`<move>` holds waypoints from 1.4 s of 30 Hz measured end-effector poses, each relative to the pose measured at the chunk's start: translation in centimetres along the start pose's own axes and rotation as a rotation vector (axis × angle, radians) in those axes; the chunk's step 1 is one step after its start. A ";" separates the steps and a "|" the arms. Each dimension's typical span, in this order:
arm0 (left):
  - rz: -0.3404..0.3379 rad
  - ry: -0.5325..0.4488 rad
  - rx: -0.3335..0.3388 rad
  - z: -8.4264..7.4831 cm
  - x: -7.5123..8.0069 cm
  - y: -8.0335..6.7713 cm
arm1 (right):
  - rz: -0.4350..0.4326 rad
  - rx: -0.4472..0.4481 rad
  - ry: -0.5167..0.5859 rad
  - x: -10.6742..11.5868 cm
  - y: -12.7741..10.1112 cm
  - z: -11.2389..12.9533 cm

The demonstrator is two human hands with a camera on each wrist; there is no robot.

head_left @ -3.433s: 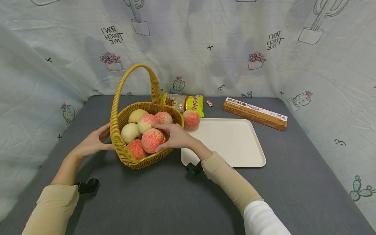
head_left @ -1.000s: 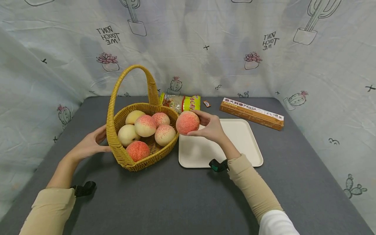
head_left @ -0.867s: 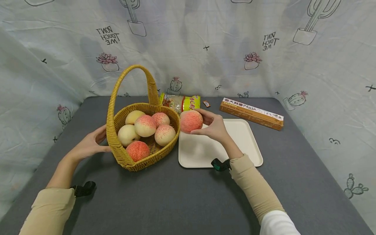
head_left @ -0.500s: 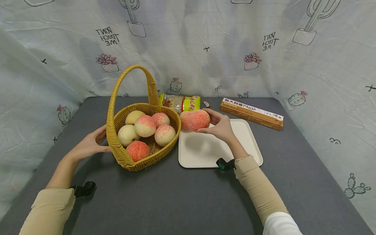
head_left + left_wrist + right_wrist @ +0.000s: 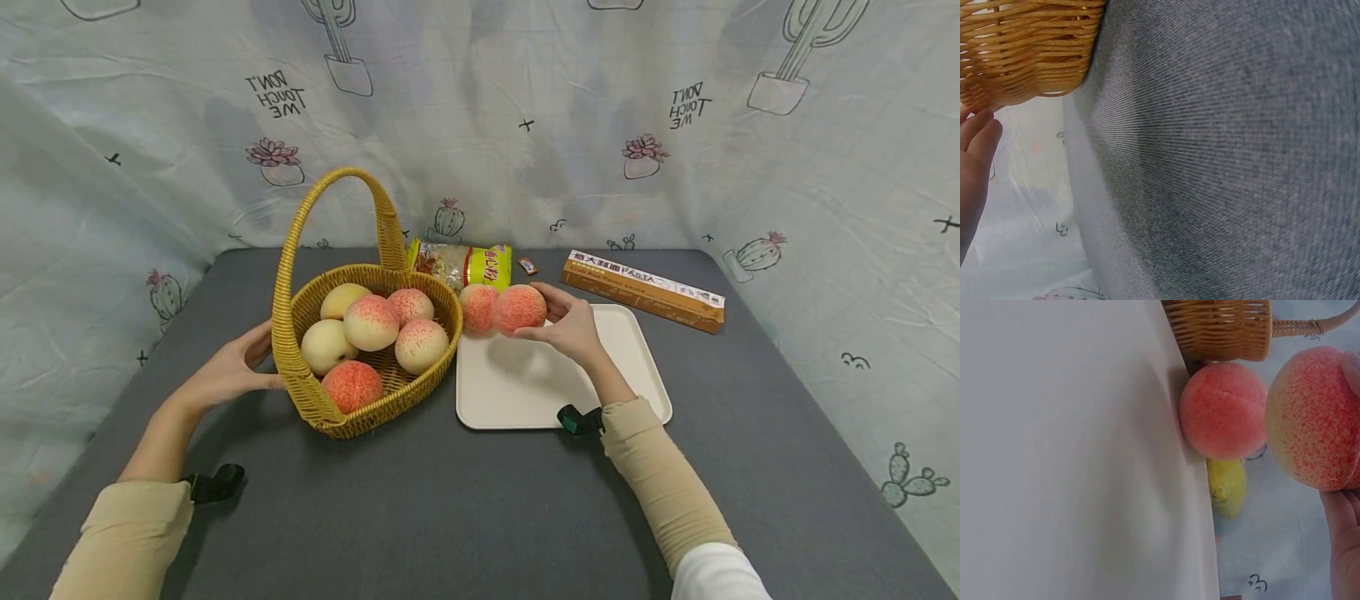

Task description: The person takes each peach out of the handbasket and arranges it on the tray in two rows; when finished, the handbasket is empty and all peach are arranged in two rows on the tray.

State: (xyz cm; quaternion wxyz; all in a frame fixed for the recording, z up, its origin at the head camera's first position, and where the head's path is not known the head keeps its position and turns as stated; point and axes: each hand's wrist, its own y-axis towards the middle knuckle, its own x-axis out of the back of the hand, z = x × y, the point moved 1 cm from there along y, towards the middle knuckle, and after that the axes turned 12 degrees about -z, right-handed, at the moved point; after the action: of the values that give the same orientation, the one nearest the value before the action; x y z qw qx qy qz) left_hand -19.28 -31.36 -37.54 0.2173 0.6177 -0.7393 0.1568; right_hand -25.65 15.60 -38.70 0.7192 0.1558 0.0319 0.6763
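My right hand [image 5: 561,317] grips a speckled red peach [image 5: 519,308] over the far left corner of the cream tray [image 5: 600,367]. In the right wrist view this held peach [image 5: 1313,419] hangs slightly off the tray [image 5: 1054,456]. A second pink peach [image 5: 477,306] lies at that corner, close beside it. My left hand [image 5: 232,367] rests with straight fingers [image 5: 979,137] against the left wall of the wicker basket [image 5: 367,400]. The basket holds several peaches [image 5: 371,321].
A yellow snack packet [image 5: 468,262] lies behind the basket, with a small wrapped sweet [image 5: 528,265] and a long pasta box [image 5: 645,288] along the back. Printed cloth walls surround the grey table [image 5: 450,517]. The tall basket handle [image 5: 300,217] arches over the basket.
My right hand lifted a red peach out of the basket, carried it right and lowered it toward the tray's far left corner beside the other peach. The left hand stayed put.
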 end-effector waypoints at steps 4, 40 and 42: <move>-0.003 0.003 -0.005 0.0 0.0 0.0 | 0.013 -0.050 -0.033 0.1 0.1 -0.2; -0.005 0.029 0.012 0.0 -0.1 0.0 | 0.089 -0.273 -0.340 2.8 2.2 -2.5; -0.004 0.027 0.013 0.0 0.0 0.0 | 0.100 -0.266 -0.326 2.7 2.3 -2.6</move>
State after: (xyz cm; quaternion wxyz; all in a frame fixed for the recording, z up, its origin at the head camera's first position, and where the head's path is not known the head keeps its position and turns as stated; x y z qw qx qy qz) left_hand -19.26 -31.35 -37.57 0.2237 0.6182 -0.7342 0.1695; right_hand -28.25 18.84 -40.07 0.6947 0.1684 -0.1820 0.6752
